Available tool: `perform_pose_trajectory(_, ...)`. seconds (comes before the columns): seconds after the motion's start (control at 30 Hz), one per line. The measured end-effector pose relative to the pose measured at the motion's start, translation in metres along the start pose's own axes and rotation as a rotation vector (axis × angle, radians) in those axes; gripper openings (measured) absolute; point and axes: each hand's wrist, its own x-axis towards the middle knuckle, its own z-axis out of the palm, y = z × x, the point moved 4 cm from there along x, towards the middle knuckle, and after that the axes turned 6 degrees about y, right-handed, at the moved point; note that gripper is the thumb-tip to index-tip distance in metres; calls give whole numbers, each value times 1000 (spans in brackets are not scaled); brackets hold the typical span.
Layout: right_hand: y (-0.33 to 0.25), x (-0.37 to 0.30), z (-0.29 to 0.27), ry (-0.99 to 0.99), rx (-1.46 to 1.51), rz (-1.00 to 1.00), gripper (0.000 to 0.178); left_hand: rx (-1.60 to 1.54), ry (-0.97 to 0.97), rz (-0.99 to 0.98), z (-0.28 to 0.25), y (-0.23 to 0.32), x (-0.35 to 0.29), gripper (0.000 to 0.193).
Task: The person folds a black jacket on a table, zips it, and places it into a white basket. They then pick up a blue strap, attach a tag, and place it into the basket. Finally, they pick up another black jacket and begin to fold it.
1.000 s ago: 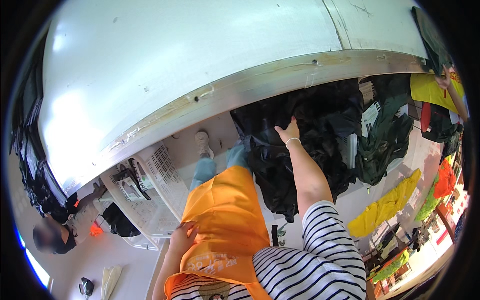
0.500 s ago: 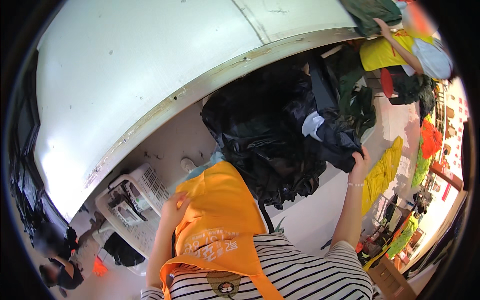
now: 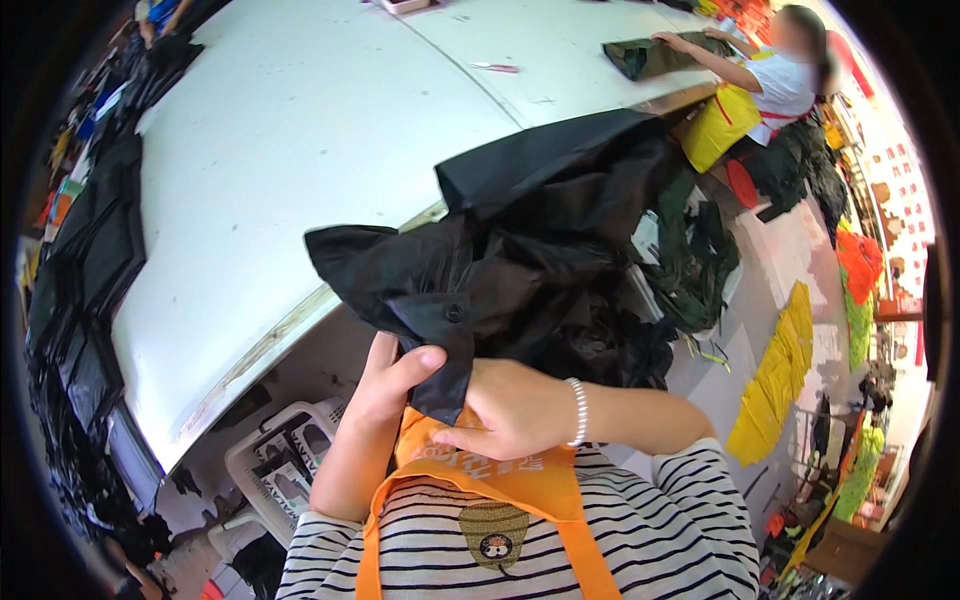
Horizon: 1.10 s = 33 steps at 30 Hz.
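A black garment (image 3: 570, 245) of thin, smooth cloth lies partly over the table's near edge and hangs down in front of me. A narrow flap on it carries a dark round button or snap (image 3: 453, 313). My left hand (image 3: 385, 385) is closed on the flap's left side, thumb on top. From the right, my right hand (image 3: 515, 405), with a white beaded bracelet at the wrist, pinches the cloth at the flap's lower right; some of its fingers are hidden behind the cloth. Behind both hands is my orange apron (image 3: 520, 490).
The white table (image 3: 280, 150) bears a small pink-handled tool (image 3: 495, 68). Folded black pieces (image 3: 90, 260) line its left side. Below are a white plastic basket (image 3: 245, 470) and a tub of dark green cloth (image 3: 690, 265). A co-worker in a yellow apron (image 3: 720, 125) handles camouflage cloth (image 3: 660, 58). Yellow cloth (image 3: 775, 380) lies on the floor.
The black garment has come up from the pile below the table onto its edge. My left hand has left the apron for the cloth; my right hand has moved inward to meet it.
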Motion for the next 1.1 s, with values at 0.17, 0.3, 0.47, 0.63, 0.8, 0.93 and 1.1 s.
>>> perform_pose_trajectory(0.17, 8, -4, 14, -154, 86, 179, 30, 733, 143, 277, -36, 18, -52, 18)
perform_pose_trajectory(0.3, 22, 52, -35, 214, -288, -2, 50, 735, -263, 578, -8, 50, -90, 13)
perform_pose_trajectory(0.47, 40, 90, 95, -523, -559, -544, 57, 627, -548, 493, 26, 63, -110, 14)
perform_pose_trajectory(0.63, 66, 86, 137, -895, -429, -701, 51, 652, -301, 510, 1, 61, -151, 13)
perform_pose_trajectory(0.8, 101, 113, 16, -413, -982, -162, 35, 793, 434, 413, -52, 71, -200, 12)
perform_pose_trajectory(0.93, 39, 81, 1, -227, -786, -80, 37, 1117, 1008, 402, -106, 56, -212, 11)
perform_pose_trajectory(1.1, -1, 13, 105, -846, 66, 154, 70, 864, 1228, 736, -124, 74, -213, 11)
